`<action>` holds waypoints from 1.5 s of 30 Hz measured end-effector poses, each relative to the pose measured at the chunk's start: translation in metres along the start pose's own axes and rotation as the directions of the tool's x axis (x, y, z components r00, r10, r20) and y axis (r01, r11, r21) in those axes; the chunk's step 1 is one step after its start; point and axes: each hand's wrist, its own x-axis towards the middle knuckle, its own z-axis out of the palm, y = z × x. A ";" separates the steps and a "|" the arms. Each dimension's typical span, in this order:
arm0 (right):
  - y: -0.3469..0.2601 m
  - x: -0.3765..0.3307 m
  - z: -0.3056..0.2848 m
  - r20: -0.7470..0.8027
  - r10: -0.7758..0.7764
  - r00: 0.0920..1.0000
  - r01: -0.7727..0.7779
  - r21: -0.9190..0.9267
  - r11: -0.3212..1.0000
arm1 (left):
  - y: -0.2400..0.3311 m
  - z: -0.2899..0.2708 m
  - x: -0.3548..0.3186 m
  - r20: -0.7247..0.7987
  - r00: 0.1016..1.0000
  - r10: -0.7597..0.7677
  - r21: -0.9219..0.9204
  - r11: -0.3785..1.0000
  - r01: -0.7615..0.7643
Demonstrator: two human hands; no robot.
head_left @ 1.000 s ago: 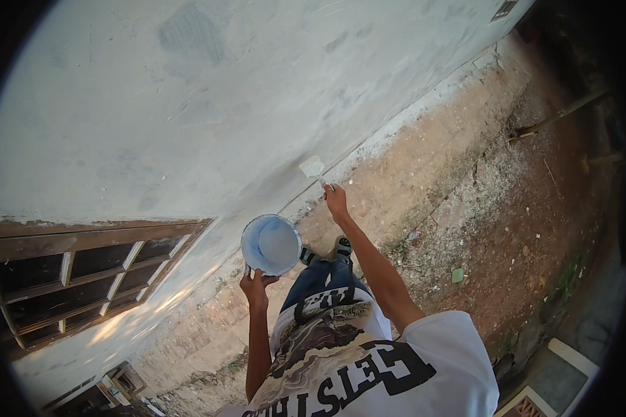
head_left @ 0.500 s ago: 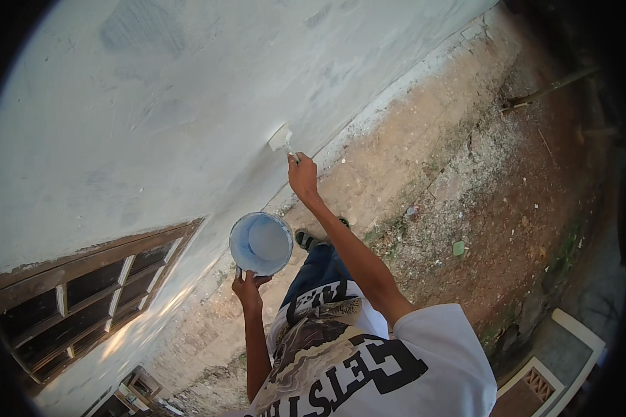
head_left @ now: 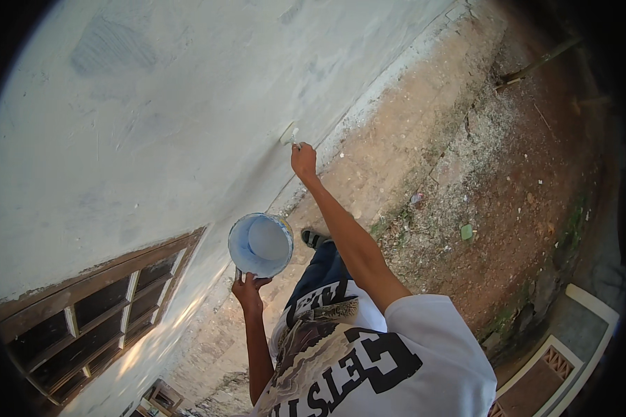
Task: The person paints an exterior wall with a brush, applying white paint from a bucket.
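My right hand [head_left: 304,161] is closed round the handle of a paint scraper or flat brush; I take it for a paintbrush [head_left: 291,133], pale and seen nearly edge-on. Its tip meets the whitish wall [head_left: 174,139] low down, close to where wall and ground join. Lower and to the left, my left hand [head_left: 248,290] grips the near rim of a bucket [head_left: 240,254], thumb and fingers on either side of it. Bluish-white smears coat the inside of the bucket, and pale grey-white paint [head_left: 270,240] shows at its bottom.
A wooden window frame [head_left: 101,306] with dark panes is set in the wall at lower left. Rough ground [head_left: 494,208] with pebbles, weeds and a small green scrap [head_left: 467,231] stretches to the right. A stick [head_left: 542,61] juts in at upper right. My sandalled foot [head_left: 313,238] stands below the bucket.
The brush has turned from showing its broad face to nearly edge-on, and has shifted slightly right along the wall. The bucket stays in my left hand, about where it was.
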 end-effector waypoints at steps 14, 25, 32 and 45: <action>-0.043 -0.077 -0.034 -0.035 -0.064 0.997 0.065 0.022 0.998 | 0.005 -0.025 0.016 0.049 0.998 0.034 0.020 0.999 -0.035; -0.127 -0.121 -0.027 0.099 -0.138 0.986 0.128 0.097 0.987 | 0.004 -0.045 0.023 0.061 0.996 0.068 -0.011 0.998 -0.067; -0.055 -0.097 -0.030 -0.061 -0.072 0.996 0.072 -0.010 0.997 | 0.007 -0.047 0.032 0.096 0.995 0.038 -0.010 0.999 -0.037; -0.122 -0.121 -0.015 0.062 -0.100 0.993 0.096 0.058 0.994 | 0.009 -0.051 0.030 0.090 0.994 0.062 -0.007 0.998 -0.062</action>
